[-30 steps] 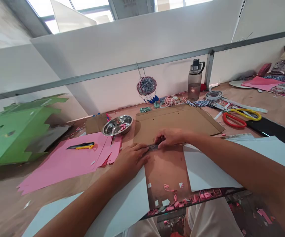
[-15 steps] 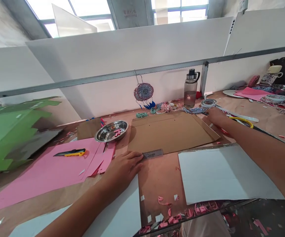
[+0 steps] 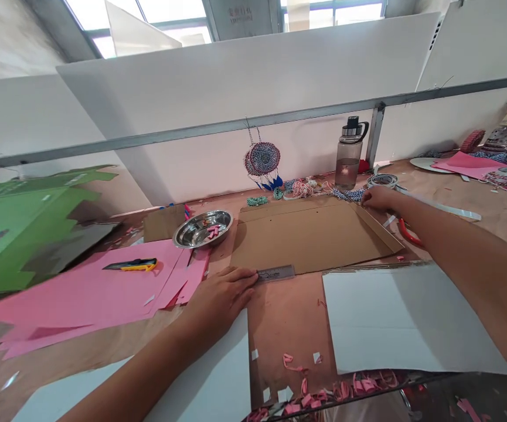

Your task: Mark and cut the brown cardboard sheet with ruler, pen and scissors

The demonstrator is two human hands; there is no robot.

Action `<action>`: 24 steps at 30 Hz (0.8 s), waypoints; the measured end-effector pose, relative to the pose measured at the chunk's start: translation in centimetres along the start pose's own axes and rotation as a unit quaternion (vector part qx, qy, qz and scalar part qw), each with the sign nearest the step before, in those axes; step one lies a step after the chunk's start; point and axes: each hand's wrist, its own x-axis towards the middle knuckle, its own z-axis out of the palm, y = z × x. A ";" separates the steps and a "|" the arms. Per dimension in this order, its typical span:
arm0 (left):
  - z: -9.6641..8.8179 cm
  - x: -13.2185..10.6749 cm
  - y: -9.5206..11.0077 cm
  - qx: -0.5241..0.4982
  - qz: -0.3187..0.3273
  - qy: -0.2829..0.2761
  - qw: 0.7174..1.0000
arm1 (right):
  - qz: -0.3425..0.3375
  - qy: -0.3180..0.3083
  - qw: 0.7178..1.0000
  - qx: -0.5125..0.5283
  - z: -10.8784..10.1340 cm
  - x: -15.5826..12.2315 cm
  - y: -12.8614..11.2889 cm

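My left hand (image 3: 222,296) lies flat on the brown table, its fingertips touching the left end of a small clear ruler (image 3: 276,273). The ruler sits at the near edge of a flat cardboard sheet (image 3: 310,234). My right hand (image 3: 377,198) is stretched out to the far right corner of the cardboard with its fingers curled; I cannot make out what is in them. Beside that hand lie a roll of tape (image 3: 383,180), a long white strip (image 3: 446,206) and the red handle of a pair of scissors (image 3: 409,234), which is partly hidden by my forearm.
A steel bowl (image 3: 203,227) with pink scraps, a yellow utility knife (image 3: 132,265) on pink paper (image 3: 81,293) and a green box (image 3: 24,228) are to the left. White sheets (image 3: 394,316) lie near me. A water bottle (image 3: 349,153) and a woven hanging (image 3: 264,158) stand at the back wall.
My right hand left the ruler and reached to the far right, near the scissors and tape. My left hand stayed at the ruler's left end.
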 end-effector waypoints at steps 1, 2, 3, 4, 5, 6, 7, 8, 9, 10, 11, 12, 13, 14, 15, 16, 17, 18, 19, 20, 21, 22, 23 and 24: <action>0.0 0.0 0.0 -0.001 0.001 0.000 1.000 | -0.001 -0.002 1.000 0.011 -0.6 -0.1 0.1; 0.1 0.0 -0.1 -0.003 0.002 0.000 1.000 | 0.007 0.006 1.000 0.019 -1.2 -0.2 0.4; 0.1 0.0 -0.1 -0.005 0.002 -0.002 1.000 | 0.025 0.019 0.999 0.022 -1.7 -0.4 0.9; 0.1 0.0 -0.2 -0.006 0.002 -0.002 1.000 | 0.047 0.030 0.998 0.019 -2.3 -0.7 1.5; 0.2 0.0 -0.3 -0.007 0.001 -0.002 1.000 | 0.068 0.029 0.997 0.015 -2.7 -1.1 2.3; 0.2 -0.1 -0.3 -0.007 0.001 -0.002 1.000 | 0.083 0.018 0.996 0.010 -3.0 -1.5 3.0; 0.3 -0.1 -0.4 -0.008 0.002 0.000 1.000 | 0.093 0.002 0.996 0.009 -3.2 -2.0 3.8; 0.3 -0.1 -0.5 -0.008 0.003 0.002 1.000 | 0.097 -0.017 0.995 0.012 -3.2 -2.6 4.5; 0.3 -0.1 -0.6 -0.009 0.005 0.005 1.000 | 0.096 -0.034 0.995 0.018 -3.1 -3.1 5.0; 0.4 -0.1 -0.6 -0.010 0.006 0.008 1.000 | 0.092 -0.047 0.994 0.025 -3.0 -3.6 5.4; 0.4 -0.2 -0.7 -0.011 0.007 0.010 1.000 | 0.087 -0.056 0.994 0.034 -2.9 -4.0 5.7; 0.4 -0.2 -0.7 -0.012 0.007 0.011 1.000 | 0.081 -0.060 0.994 0.043 -2.9 -4.4 5.9; 0.4 -0.1 -0.7 -0.013 0.007 0.011 1.000 | 0.075 -0.061 0.994 0.052 -2.9 -4.7 6.0; 0.4 -0.1 -0.7 -0.013 0.008 0.009 1.000 | 0.072 -0.060 0.994 0.061 -3.0 -5.0 6.1; 0.4 -0.1 -0.6 -0.012 0.009 0.007 1.000 | 0.071 -0.058 0.993 0.069 -3.1 -5.2 6.2; 0.3 -0.1 -0.6 -0.011 0.010 0.004 1.000 | 0.074 -0.053 0.993 0.076 -3.3 -5.4 6.3; 0.3 0.0 -0.6 -0.009 0.010 0.002 1.000 | 0.080 -0.045 0.993 0.077 -3.5 -5.5 6.5; 0.3 0.0 -0.6 -0.006 0.009 -0.001 1.000 | 0.088 -0.037 0.993 0.073 -3.7 -5.6 6.8; 0.3 0.0 -0.6 -0.004 0.008 -0.004 1.000 | 0.098 -0.028 0.993 0.065 -3.9 -5.7 7.0; 0.4 0.0 -0.7 -0.002 0.007 -0.007 1.000 | 0.106 -0.020 0.993 0.053 -3.9 -5.8 7.3; 0.4 0.0 -0.7 -0.001 0.005 -0.009 1.000 | 0.112 -0.013 0.993 0.041 -3.9 -5.9 7.6; 0.5 -0.1 -0.8 -0.002 0.005 -0.008 1.000 | 0.114 -0.006 0.993 0.033 -3.7 -5.9 7.9; 0.6 -0.1 -0.8 -0.004 0.003 -0.006 1.000 | 0.111 0.012 0.993 0.031 -3.5 -6.0 8.1; 0.7 -0.1 -0.9 -0.006 0.004 -0.002 1.000 | 0.106 0.031 0.993 0.033 -3.3 -6.0 8.3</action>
